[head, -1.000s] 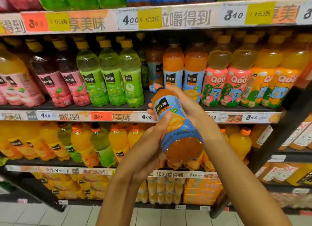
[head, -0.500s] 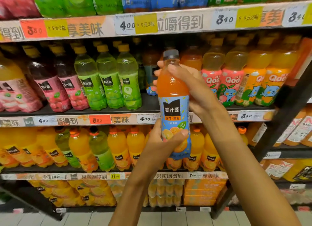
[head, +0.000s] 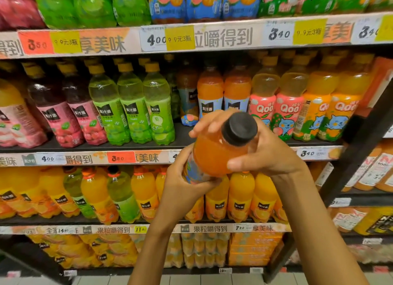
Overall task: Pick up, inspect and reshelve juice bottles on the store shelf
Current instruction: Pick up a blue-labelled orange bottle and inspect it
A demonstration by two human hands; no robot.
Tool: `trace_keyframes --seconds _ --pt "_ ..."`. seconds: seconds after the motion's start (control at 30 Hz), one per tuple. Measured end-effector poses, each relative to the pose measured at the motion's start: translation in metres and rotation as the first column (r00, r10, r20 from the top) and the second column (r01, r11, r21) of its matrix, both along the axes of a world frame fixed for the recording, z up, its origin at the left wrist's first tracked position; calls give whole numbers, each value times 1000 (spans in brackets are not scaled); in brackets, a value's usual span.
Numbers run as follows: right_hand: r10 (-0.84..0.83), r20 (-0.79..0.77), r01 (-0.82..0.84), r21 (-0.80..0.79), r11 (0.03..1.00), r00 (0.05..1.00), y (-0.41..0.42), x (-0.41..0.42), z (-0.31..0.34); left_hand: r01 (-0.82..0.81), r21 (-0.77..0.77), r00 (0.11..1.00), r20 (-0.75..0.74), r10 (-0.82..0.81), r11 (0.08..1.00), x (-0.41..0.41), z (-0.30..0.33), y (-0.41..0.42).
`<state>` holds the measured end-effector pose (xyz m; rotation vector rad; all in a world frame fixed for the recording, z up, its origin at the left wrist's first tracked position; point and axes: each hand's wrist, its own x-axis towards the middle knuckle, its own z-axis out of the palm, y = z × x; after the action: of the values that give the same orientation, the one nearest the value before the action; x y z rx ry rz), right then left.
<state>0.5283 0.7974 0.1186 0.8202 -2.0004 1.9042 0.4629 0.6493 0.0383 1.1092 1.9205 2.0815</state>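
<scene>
An orange juice bottle (head: 214, 155) with a black cap and a blue label is held in both hands in front of the middle shelf, tilted so its cap points toward me. My left hand (head: 182, 184) wraps the lower labelled part from below. My right hand (head: 268, 150) grips the shoulder just under the cap. Two matching orange bottles (head: 223, 91) stand on the shelf right behind it.
The middle shelf (head: 136, 145) carries pink, green, orange and Qoo bottles (head: 278, 112). Below is a row of yellow-orange bottles (head: 144, 195), then multipacks near the floor. A dark shelf upright (head: 353, 157) slants at the right, with more bottles beyond it.
The bottle went from base-toward-me, to upright with the label facing me, to tilted cap-toward-me now. My hands stayed on it and lowered slightly.
</scene>
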Motion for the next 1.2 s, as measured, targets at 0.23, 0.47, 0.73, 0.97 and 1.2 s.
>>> trace_keyframes --seconds 0.23,0.47,0.73,0.97,1.2 --pt "6 15 -5 -59 998 1000 2 -6 6 67 -9 995 -66 -68 998 3 2 -1" --pt "114 129 -54 -399 915 985 -2 -28 7 310 29 913 270 -306 950 13 3 -2" --pt "-146 362 333 -535 777 921 5 -38 -17 378 108 792 477 -381 920 19 -2 2" --pt "-355 375 485 -348 802 856 3 -44 -8 201 -84 932 323 -164 976 15 1 6" --pt "-289 390 445 -405 799 874 -1 -21 -16 407 100 819 400 -412 908 12 -4 3"
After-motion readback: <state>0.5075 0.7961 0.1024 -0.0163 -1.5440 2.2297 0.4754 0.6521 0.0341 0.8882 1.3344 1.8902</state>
